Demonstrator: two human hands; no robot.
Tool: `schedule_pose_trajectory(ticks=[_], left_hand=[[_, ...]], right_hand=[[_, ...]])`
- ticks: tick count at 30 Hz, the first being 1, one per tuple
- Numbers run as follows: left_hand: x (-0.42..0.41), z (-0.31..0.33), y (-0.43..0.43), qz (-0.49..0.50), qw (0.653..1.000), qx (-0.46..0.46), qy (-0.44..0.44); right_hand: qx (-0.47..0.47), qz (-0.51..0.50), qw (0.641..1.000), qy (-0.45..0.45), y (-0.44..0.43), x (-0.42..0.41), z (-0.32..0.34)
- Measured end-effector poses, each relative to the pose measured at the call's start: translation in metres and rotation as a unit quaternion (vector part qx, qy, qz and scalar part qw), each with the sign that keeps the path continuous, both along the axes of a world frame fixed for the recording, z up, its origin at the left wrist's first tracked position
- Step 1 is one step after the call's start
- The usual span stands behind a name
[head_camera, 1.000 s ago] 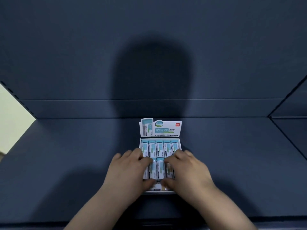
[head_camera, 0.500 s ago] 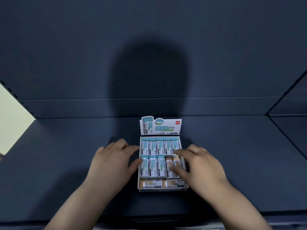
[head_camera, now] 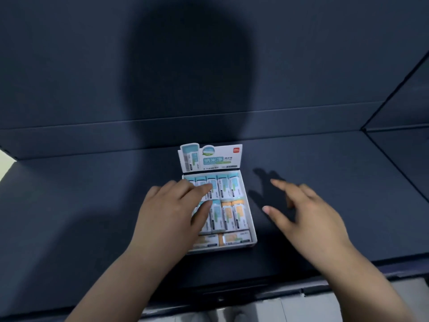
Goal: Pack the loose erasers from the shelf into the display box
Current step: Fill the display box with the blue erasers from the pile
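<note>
A white display box (head_camera: 253, 231) with an upright printed lid flap (head_camera: 210, 158) sits in the middle of the dark shelf. It holds rows of wrapped erasers, blue-labelled ones (head_camera: 229, 187) at the back and orange-labelled ones (head_camera: 233, 213) at the front right. My left hand (head_camera: 173, 210) lies flat over the box's left half, with straight fingers touching the erasers there. To the right of the box my right hand (head_camera: 304, 213) hovers above the shelf with fingers spread, holding nothing. No loose erasers show on the shelf.
The dark blue shelf (head_camera: 92, 205) has a back wall and a side panel (head_camera: 399, 108) at the right. Its front edge (head_camera: 255, 282) runs just below the box. A pale opening shows at the far left.
My right hand has left the box and moved right, spreading its fingers. My left hand has slid from beside the box onto the erasers.
</note>
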State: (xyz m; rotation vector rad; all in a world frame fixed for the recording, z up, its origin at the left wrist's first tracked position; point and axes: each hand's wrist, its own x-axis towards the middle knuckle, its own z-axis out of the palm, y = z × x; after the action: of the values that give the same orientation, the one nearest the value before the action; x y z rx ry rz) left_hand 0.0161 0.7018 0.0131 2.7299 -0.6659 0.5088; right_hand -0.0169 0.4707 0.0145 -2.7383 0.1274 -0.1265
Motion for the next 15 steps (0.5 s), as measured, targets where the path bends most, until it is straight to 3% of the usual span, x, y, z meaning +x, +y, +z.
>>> schedule_pose_trajectory(ticks=[10, 15], left_hand=[[-0.015, -0.005, -0.105, -0.015, 1.0, 0.003, -0.004], [-0.023, -0.014, -0.203, 0.01, 0.997, 0.07, 0.02]], right_hand=[[0.004, 0.001, 1.0, 0.004, -0.096, -0.023, -0.004], [-0.002, 0.024, 0.999, 0.032, -0.191, -0.033, -0.002]])
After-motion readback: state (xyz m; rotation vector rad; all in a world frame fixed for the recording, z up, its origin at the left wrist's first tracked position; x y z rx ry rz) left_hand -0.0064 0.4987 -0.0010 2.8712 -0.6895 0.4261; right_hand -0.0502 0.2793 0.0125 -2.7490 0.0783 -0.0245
